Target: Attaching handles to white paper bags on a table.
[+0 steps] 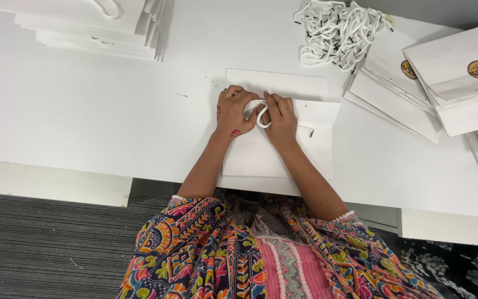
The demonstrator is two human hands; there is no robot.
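White and smooth, the table (84, 111) fills most of the view, with a dark ribbed carpet (40, 243) below its near edge. At the middle of the table lies a flat white paper bag (305, 144), folded, with its top edge turned away from the person. Both hands meet at this top edge. The left hand (232, 112) presses on the paper with fingers curled, and a ring shows on one finger. The right hand (280, 117) is closed in a pinch around a short loop of white cord (261, 117), which bends in a small arc between the two hands. I judge that the cord is being fitted to the bag as a handle, and that this step is in its middle: one small slit shows further to the right on the bag, with no cord in it yet. The next move seems to call for a fine grip on the cord end and a steady hold on the thin paper, which creases easily. Far left stands a stack of finished bags (95, 27), matte and sharp at the edges. Far right lies a tangled heap of cords (336, 30), soft and twisted, beside more flat bags with round gold seals (460, 77).
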